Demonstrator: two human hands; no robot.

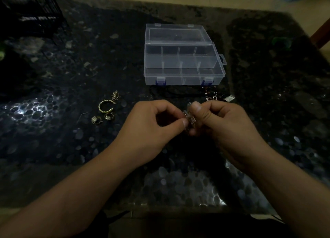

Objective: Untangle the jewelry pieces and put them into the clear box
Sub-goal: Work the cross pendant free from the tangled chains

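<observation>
Picking apart a silver tangle [189, 119], just in front of the clear box [184, 75].

Left hand [153, 128] curled, thumb and fingertips pinching one side of the knot; right hand [225, 125] curled likewise, nipping the other side, likely to tease the strands apart above the dark table [53, 148]. Box lid open, compartments looking bare, ready to receive. Gold bangle [105, 106] and small gold rings [102, 118] lying loose to the box's front-left; more silver bits [211, 97] near its front-right corner.
</observation>
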